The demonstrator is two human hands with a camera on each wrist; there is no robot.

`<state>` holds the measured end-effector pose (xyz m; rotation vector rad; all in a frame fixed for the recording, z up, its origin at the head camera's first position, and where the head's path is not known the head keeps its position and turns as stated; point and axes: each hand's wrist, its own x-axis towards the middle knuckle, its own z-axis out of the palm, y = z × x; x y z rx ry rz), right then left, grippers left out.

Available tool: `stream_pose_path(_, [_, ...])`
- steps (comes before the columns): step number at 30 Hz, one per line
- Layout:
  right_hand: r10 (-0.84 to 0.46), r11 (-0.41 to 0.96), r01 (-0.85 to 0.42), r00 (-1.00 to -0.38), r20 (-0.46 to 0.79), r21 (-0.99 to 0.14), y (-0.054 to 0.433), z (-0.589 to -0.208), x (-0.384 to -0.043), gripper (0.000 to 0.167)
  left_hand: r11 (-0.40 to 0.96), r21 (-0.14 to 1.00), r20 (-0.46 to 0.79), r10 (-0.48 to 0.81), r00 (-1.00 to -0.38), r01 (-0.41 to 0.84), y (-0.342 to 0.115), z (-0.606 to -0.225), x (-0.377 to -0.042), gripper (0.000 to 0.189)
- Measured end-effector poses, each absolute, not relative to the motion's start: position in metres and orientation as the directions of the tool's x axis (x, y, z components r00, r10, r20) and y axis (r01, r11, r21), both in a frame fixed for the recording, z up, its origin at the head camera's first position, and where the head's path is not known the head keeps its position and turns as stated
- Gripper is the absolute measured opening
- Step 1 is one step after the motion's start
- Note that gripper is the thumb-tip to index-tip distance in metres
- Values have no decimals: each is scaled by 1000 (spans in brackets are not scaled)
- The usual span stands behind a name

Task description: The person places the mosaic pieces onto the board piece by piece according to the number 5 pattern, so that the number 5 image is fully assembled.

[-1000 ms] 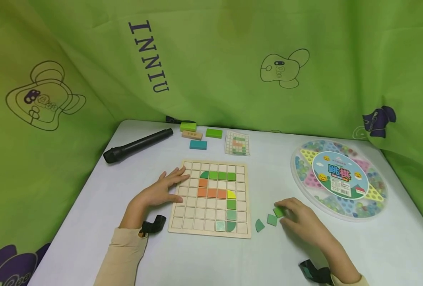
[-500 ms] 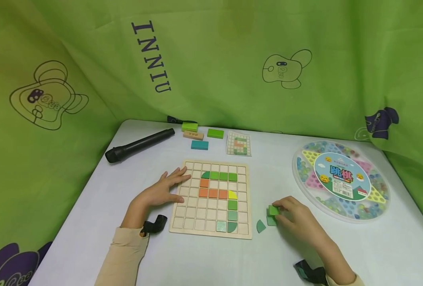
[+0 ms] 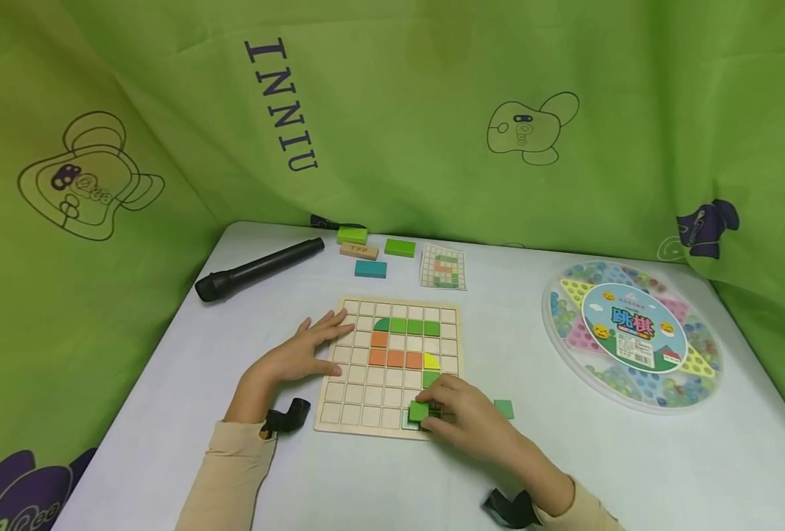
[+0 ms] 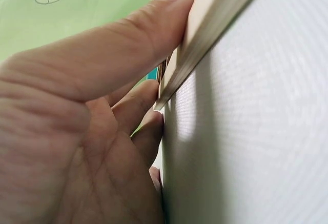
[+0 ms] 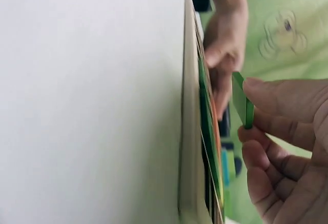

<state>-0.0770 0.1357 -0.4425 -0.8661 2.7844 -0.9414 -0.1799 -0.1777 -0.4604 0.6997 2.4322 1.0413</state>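
Observation:
My right hand (image 3: pixel 468 417) pinches a green square tile (image 3: pixel 418 411) above the lower right of a wooden grid board (image 3: pixel 355 394). In the right wrist view, the thumb and fingertips hold this tile (image 5: pixel 241 101) by its edges, apart from the board. A pale green tile (image 3: pixel 407 422) shows partly beneath it. My left hand (image 3: pixel 296 358) rests at the board's left edge with fingers spread; in the left wrist view its thumb (image 4: pixel 128 44) touches the board's side. Green, orange and yellow tiles sit in the grid. The right hand hides the lower right cells.
A loose green square tile (image 3: pixel 503 409) lies right of the board. Behind stand a printed pattern card (image 3: pixel 443 267), a teal block (image 3: pixel 370 269), other small blocks and a black microphone (image 3: pixel 260 270). A round Chinese checkers set (image 3: pixel 634 335) lies at the right.
My right hand has picked up the green square tile and carried it left, over the board. The quarter-round tile beside the board is now hidden from view. My left hand stays put.

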Motion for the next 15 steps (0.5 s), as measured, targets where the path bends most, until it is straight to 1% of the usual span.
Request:
stream_pose_path(6, [-587, 667, -525, -808, 61, -529, 110, -448, -83, 24, 604, 744, -167, 584, -795, 287, -177, -462, -180, 80])
stream_pose_path(10, [-616, 657, -559, -785, 66, -506, 102, -451, -84, 24, 608, 742, -170, 580, -797, 284, -177, -462, -180, 80])
stream_pose_path(15, [-621, 660, -566, -781, 65, -494, 97, -455, -85, 24, 604, 746, -166, 578, -799, 282, -177, -459, -179, 80])
